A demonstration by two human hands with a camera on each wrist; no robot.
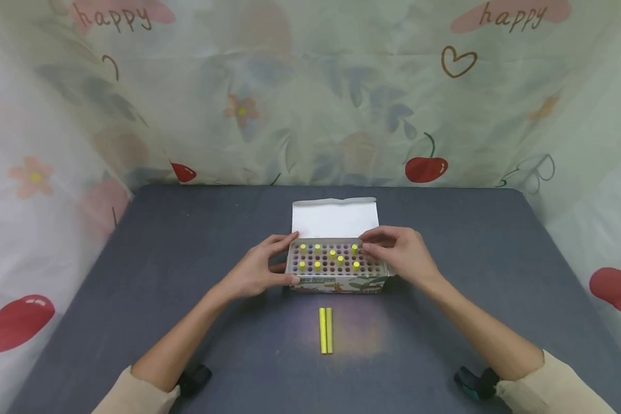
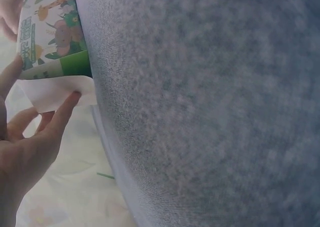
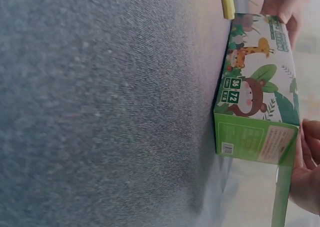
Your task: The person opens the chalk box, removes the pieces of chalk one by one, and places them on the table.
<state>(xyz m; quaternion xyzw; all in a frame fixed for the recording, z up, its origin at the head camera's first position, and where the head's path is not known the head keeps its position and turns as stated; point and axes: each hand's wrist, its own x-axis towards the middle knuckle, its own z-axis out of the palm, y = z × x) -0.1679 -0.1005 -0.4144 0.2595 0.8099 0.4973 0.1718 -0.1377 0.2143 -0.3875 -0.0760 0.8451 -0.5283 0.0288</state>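
A cardboard box (image 1: 336,284) with animal pictures stands with its white lid (image 1: 335,218) raised at the back. Its top is a grid of round holes, and several yellow sticks (image 1: 332,254) poke up from it. My left hand (image 1: 261,267) grips the box's left end, thumb at the front corner and fingers further back. At the right rear of the grid, my right hand (image 1: 401,253) has its thumb and forefinger close together; whatever lies between their tips is hidden. Two more yellow sticks (image 1: 326,330) lie side by side in front of the box.
The box stands on a dark grey tabletop (image 1: 212,224). A printed curtain (image 1: 310,115) hangs behind and at both sides. In the right wrist view, a green side flap (image 3: 282,197) juts from the box's end, beside my right hand.
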